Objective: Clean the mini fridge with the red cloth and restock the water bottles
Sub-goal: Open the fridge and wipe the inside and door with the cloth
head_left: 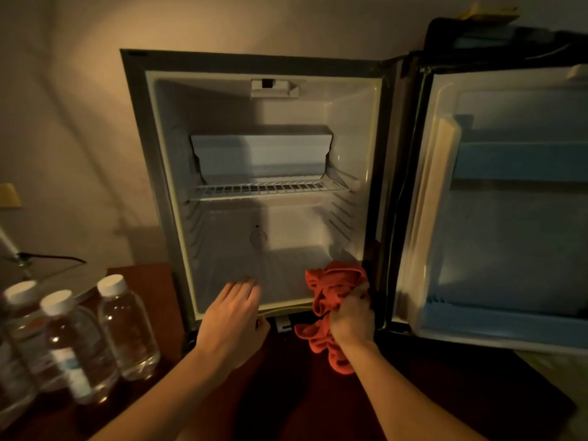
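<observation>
The mini fridge (159,173) stands open with a white, empty interior and one wire shelf (270,189). My right hand (351,319) grips the bunched red cloth (334,281) at the fridge's lower right front corner; part of the cloth lies on the fridge floor and part hangs below the sill. My left hand (234,316) rests flat, fingers straight, on the fridge's bottom front edge. Three clear water bottles with white caps (127,329) (74,348) (24,319) stand at the lower left.
The fridge door (509,198) is swung wide open to the right, with blue door shelves. The fridge and bottles sit on a dark wooden surface (149,281). A white box-shaped compartment (261,154) sits above the wire shelf. A lamp base and cable show at far left.
</observation>
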The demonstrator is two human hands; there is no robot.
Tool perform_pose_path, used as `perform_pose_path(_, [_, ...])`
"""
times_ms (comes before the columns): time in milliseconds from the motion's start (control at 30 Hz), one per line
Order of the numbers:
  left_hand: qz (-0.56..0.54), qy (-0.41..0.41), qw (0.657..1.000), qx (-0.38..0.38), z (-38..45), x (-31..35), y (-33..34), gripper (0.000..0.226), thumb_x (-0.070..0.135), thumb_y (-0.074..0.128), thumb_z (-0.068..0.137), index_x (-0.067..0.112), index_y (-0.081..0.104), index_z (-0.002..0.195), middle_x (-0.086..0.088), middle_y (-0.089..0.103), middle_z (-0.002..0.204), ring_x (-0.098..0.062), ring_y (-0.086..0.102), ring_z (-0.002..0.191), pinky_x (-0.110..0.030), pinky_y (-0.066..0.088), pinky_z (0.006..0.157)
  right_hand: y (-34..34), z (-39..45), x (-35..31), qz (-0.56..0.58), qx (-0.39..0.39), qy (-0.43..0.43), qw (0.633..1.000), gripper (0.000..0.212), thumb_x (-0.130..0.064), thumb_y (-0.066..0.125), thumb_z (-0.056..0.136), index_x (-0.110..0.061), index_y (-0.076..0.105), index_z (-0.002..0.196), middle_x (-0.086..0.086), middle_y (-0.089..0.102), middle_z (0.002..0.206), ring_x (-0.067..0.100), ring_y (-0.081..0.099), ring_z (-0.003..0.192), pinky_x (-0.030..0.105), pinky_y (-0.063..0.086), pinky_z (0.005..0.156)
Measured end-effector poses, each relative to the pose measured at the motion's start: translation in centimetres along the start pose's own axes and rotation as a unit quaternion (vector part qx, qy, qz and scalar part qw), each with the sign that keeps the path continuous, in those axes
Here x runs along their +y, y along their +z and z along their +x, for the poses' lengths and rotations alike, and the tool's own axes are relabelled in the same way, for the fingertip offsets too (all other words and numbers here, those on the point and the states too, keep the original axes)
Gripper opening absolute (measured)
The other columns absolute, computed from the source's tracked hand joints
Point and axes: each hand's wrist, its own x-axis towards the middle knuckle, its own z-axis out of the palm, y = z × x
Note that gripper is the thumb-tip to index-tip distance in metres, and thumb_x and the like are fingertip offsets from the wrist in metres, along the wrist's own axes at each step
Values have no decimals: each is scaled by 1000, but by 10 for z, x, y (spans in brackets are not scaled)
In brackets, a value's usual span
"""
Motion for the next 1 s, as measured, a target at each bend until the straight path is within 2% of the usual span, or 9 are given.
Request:
perform_pose_path(100, [4, -7, 1000, -6, -5, -9, 2, 54, 34, 67, 71, 10, 64, 119, -6, 64, 124, -22, 58, 118, -33, 42, 106, 6, 7, -4, 83, 19, 29, 996, 82, -13, 54, 91, 7, 1, 150, 23, 47, 138, 37, 52, 122, 38, 42, 98])
perform_pose_path(300, [5, -23, 1000, -4, -13, -24, 6, 47, 34, 61, 71, 11, 65, 112, -5, 65, 118, -23, 59, 114, -31, 37, 108, 29, 7, -30, 150, 45, 96, 983, 90, -18, 68, 84, 9, 12, 148, 29, 34, 147, 40, 45, 129, 41, 38, 104])
perform_pose_path(500, [12, -43, 999, 3, -26, -38, 11, 47, 36, 49, 74, 9, 64, 110, -7, 65, 115, -25, 59, 114, -31, 24, 110, 31, -1, -30, 141, 66, 100, 983, 46, -12, 61, 84, 1, 48, 126, 23, 62, 117, 39, 61, 109, 40, 50, 88])
perform_pose_path(567, [5, -50, 999, 9, -29, -38, 10, 45, 34, 52, 74, 10, 63, 110, -6, 64, 116, -24, 58, 115, -30, 22, 111, 31, -13, -36, 169, 39, 73, 982, 29, -11, 61, 84, -3, 58, 111, 21, 66, 105, 37, 66, 98, 31, 55, 72])
perform_pose_path(633, [0, -58, 998, 11, -32, -36, 8, 45, 33, 56, 73, 10, 63, 112, -6, 63, 118, -24, 57, 116, -29, 23, 112, 37, -29, -49, 183, 16, 17, 983, 21, -19, 66, 82, -8, 64, 100, 20, 69, 96, 36, 68, 91, 30, 56, 65])
perform_pose_path(800, [-33, -79, 996, 5, -51, -41, 3, 48, 34, 53, 74, 11, 61, 116, -6, 60, 126, -23, 54, 123, -34, 38, 110, 66, -65, -77, 33, -67, -233, 970, 26, -25, 63, 82, -18, 60, 107, 12, 68, 103, 35, 63, 101, 38, 50, 77])
perform_pose_path(867, [-41, -89, 995, 3, -63, -45, 1, 46, 31, 55, 74, 13, 60, 116, -3, 59, 126, -21, 52, 121, -33, 39, 108, 74, -68, -83, -26, -68, -377, 923, 34, -20, 58, 86, -21, 53, 120, 8, 64, 115, 32, 59, 110, 38, 48, 84])
perform_pose_path(933, [-47, -93, 995, 9, -75, -51, 1, 42, 30, 52, 79, 13, 61, 116, -2, 59, 123, -21, 53, 118, -30, 38, 107, 82, -65, -93, -76, -101, -522, 844, 55, -13, 57, 86, -15, 43, 139, 7, 52, 136, 29, 46, 128, 35, 40, 100])
perform_pose_path(1000, [-58, -100, 993, 17, -85, -57, -1, 40, 34, 48, 87, 13, 60, 119, -2, 59, 124, -20, 53, 120, -29, 38, 106, 90, -55, -107, -172, -122, -584, 784, 70, -7, 59, 84, -6, 30, 147, 12, 38, 148, 31, 32, 138, 36, 34, 111])
